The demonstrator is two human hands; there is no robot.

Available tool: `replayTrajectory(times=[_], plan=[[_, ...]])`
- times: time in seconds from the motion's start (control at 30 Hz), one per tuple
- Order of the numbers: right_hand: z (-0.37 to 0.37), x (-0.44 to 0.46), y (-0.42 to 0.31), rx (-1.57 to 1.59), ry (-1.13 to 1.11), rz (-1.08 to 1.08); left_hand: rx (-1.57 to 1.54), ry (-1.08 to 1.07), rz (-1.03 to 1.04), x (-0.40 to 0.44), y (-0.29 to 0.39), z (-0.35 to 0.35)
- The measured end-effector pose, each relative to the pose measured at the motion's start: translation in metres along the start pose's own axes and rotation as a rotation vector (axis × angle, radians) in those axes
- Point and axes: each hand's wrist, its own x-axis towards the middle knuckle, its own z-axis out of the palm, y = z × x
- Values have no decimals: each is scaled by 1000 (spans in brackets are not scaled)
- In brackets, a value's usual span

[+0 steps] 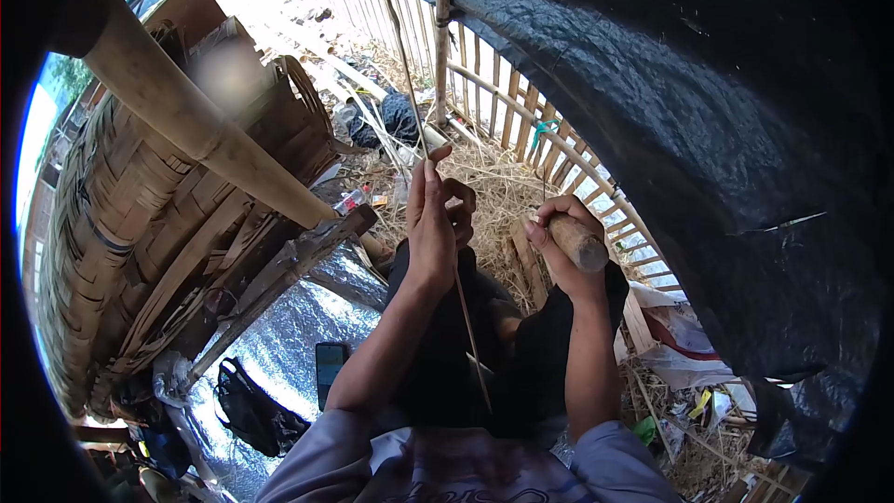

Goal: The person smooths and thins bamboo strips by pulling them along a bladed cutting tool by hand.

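- Fingers [430,188] of the left hand [433,237] are closing on a long thin strip [406,65], with the thumb and index finger pinching it near their tips and the others curling loosely.
- Fingers of the right hand [562,264] are wrapping firmly around a thick wooden handle [584,248], whose blunt end is facing the wearer; a fine dark line is showing just above this hand, and whether it is a blade seen edge-on, one cannot tell.
- Progress, as judged: the strip is already standing as a separate, slender length, so any splitting is seemingly lying behind it; whether thinning or smoothing is remaining, the view is not revealing. Handle and strip are staying well apart, so no cutting contact is showing.
- Strip, position: it is running from the top edge of the view down to the left hand, then apparently continuing below it, its lower end lying over the dark trousers [424,317].
- Strip, appearance: it is looking narrow and woody, bending slightly above the hand and showing paler brown below; its surface finish is remaining too small to judge.
- Ground: dry straw [498,177] is lying beyond the hands.
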Motion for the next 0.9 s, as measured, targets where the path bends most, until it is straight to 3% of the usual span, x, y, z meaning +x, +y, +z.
replayTrajectory(times=[0.4, 0.47, 0.67, 0.9], plan=[[14, -13, -3, -141, -160, 53, -76, -58, 82, 47, 3, 13], [15, -14, -5, -207, -193, 35, 28, -61, 170, 51, 3, 17], [12, -15, 0, -165, -163, 94, -75, -144, 192, 59, -8, 18], [15, -14, -2, -181, -157, 121, -7, -52, 179, 63, -11, 12]])
